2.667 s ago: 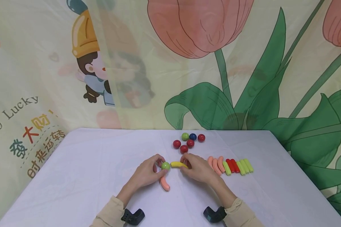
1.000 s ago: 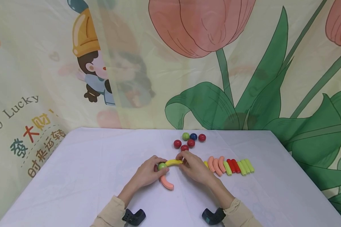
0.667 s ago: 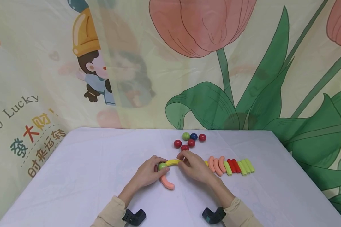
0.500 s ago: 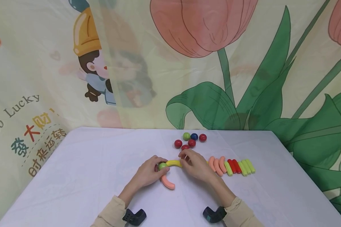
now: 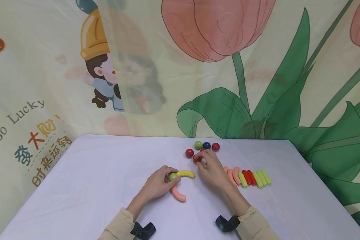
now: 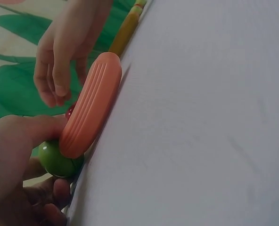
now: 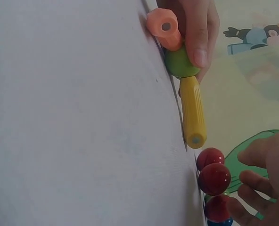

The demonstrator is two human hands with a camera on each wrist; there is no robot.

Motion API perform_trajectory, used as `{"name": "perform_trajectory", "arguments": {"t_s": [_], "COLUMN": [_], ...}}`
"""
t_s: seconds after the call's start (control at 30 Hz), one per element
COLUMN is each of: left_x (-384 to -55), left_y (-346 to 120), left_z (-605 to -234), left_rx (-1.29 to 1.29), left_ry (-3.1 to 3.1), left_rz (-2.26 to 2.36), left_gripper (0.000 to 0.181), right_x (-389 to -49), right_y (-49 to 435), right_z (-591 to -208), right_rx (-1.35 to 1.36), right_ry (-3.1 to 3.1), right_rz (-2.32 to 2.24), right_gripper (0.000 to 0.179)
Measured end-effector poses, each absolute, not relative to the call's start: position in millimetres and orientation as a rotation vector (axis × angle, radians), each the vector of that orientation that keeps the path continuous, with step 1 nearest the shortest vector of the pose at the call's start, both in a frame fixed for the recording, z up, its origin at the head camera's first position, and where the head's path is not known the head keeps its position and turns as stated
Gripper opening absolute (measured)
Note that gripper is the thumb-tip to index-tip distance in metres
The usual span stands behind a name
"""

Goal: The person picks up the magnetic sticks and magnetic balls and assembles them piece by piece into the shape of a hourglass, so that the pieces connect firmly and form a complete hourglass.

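Note:
My left hand (image 5: 158, 184) grips a green ball (image 5: 172, 177) between thumb and fingers, low over the white tablecloth. A yellow curved stick (image 5: 186, 174) extends from the ball to the right, and a pink curved stick (image 5: 178, 194) extends from it toward me. In the left wrist view the ribbed pink stick (image 6: 92, 106) meets the ball beside the thumb. My right hand (image 5: 212, 170) reaches over a red ball (image 5: 196, 159), its fingertips right at it. The right wrist view has those fingers (image 7: 255, 188) spread beside the red balls (image 7: 214, 179), with nothing pinched between them.
Behind the right hand lie another green ball (image 5: 198, 145), a blue ball (image 5: 206, 145) and more red balls (image 5: 189, 153). To its right runs a row of pink (image 5: 236, 176), red (image 5: 249, 177) and light green sticks (image 5: 264, 178). A printed curtain (image 5: 144, 123) hangs behind the table.
The green ball and yellow stick, apart at first, came together, and the pink stick swung rightward. My right hand then let go of the yellow stick and moved back to the red balls.

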State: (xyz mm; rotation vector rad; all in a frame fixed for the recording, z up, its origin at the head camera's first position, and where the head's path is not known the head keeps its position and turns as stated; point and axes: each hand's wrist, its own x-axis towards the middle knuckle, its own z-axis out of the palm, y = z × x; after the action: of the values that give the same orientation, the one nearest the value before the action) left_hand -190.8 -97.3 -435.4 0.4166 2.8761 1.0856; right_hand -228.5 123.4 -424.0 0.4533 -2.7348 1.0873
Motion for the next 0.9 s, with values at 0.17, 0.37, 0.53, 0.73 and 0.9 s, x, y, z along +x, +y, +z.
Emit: {"name": "perform_trajectory", "arguments": {"t_s": [0.17, 0.37, 0.53, 0.73, 0.9], "left_x": [-191.5, -190.8, -190.6, -192.8, -198.6], "left_y": [-95.1, -92.3, -91.6, -93.0, -91.7], "left_z": [-435.5, -434.2, -432.1, -428.0, -426.4], "left_rx": [0.422, 0.411, 0.409, 0.402, 0.446], "left_ry": [2.881, 2.884, 2.883, 2.85, 2.862], "left_rz": [1.087, 1.085, 1.07, 1.067, 1.065], "left_gripper": [0.033, 0.034, 0.037, 0.038, 0.033], "right_x": [-232.3, -234.7, -235.1, -236.4, -236.5], "right_y": [126.5, 129.3, 129.7, 129.0, 127.8], "right_z": [-424.6, -425.5, -427.6, -431.3, -432.1], "right_rx": [0.445, 0.475, 0.509, 0.517, 0.496], "right_ry": [-2.729, -2.761, -2.796, -2.805, -2.784], "right_rz": [1.062, 1.023, 0.987, 0.942, 0.942], "right_gripper": [0.022, 0.032, 0.037, 0.035, 0.035]}}
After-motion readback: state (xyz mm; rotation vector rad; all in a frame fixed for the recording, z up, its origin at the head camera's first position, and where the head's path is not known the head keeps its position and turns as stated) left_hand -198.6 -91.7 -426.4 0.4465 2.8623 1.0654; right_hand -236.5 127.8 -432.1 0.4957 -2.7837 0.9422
